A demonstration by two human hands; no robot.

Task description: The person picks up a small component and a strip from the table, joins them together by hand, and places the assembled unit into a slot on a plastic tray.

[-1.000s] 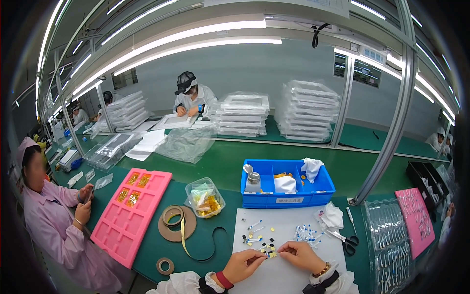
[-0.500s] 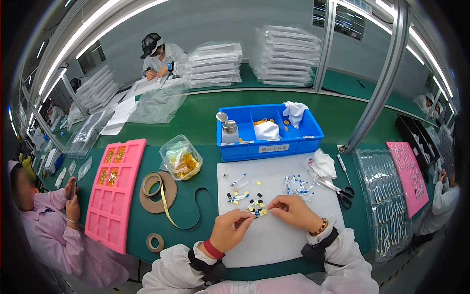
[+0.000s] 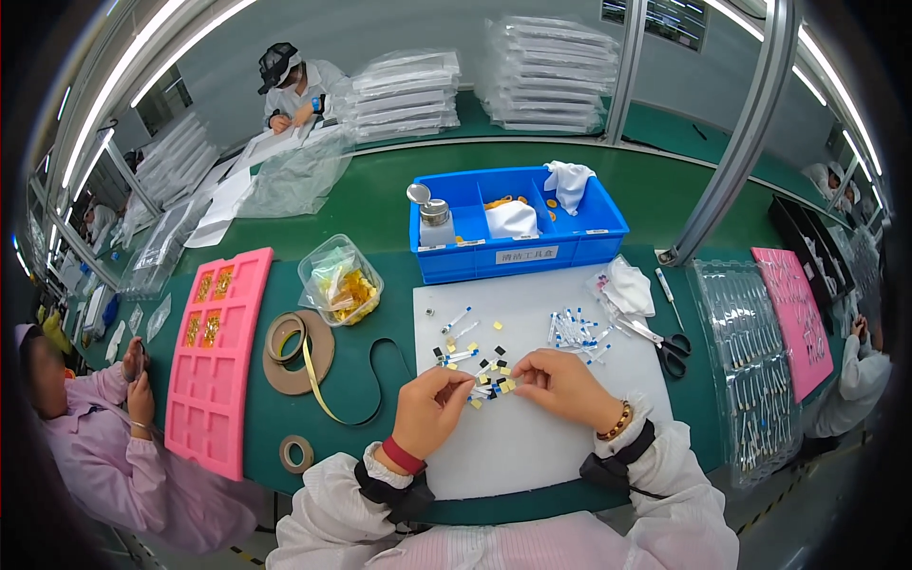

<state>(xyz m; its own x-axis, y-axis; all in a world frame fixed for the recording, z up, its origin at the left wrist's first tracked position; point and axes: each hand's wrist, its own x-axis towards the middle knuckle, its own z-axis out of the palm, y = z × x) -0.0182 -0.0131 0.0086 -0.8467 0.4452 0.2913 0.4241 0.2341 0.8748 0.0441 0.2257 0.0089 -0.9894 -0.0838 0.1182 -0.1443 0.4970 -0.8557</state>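
Observation:
My left hand is closed in a pinch at the left of a loose heap of small yellow and black pieces. My right hand is also pinched, with its fingertips at the heap's right edge. Whatever either pinch holds is too small to make out. Short strips with blue and white ends lie among and beside the pieces. A larger pile of similar blue-and-white strips rests beyond my right hand. All of these lie on a white work mat.
A blue divided bin stands behind the mat. Scissors and a white cloth lie right. Leftward are tape rolls, a clear tub and a pink tray. Co-workers sit left, right and across.
The whole scene sits higher in the picture. My fingertips are a little farther apart, the left hand having drawn back leftward from the small pieces. Both hands stay pinched.

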